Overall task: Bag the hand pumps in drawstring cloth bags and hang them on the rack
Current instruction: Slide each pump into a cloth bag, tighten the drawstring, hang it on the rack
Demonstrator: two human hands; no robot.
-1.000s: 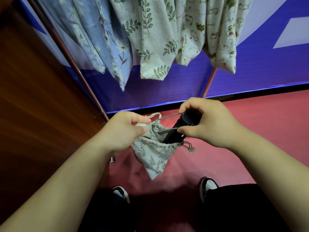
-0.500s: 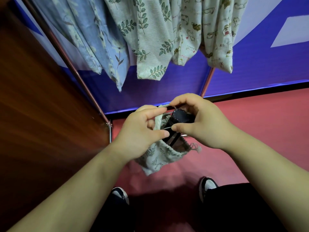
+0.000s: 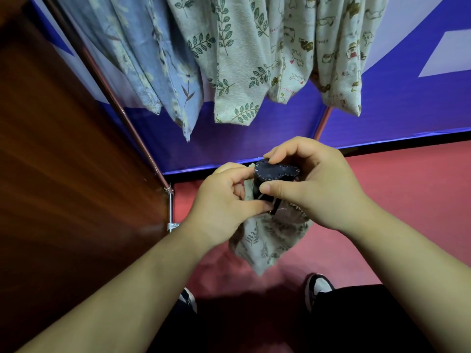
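Note:
A black hand pump stands end-up in the mouth of a pale leaf-print drawstring bag, which hangs between my hands above the red floor. My right hand grips the pump's ridged top, fingers over it and thumb on its near side. My left hand pinches the bag's rim at the left of the pump. The pump's lower part is hidden inside the cloth.
Several cloth bags hang above on the rack: blue floral ones, a leaf-print one, animal-print ones. A copper rack pole slants down the left beside a brown wooden panel. Blue banner wall behind; my shoes below.
The pump has sunk deeper into the bag. My left hand has moved right, up against the pump, and the bag has bunched up under both hands.

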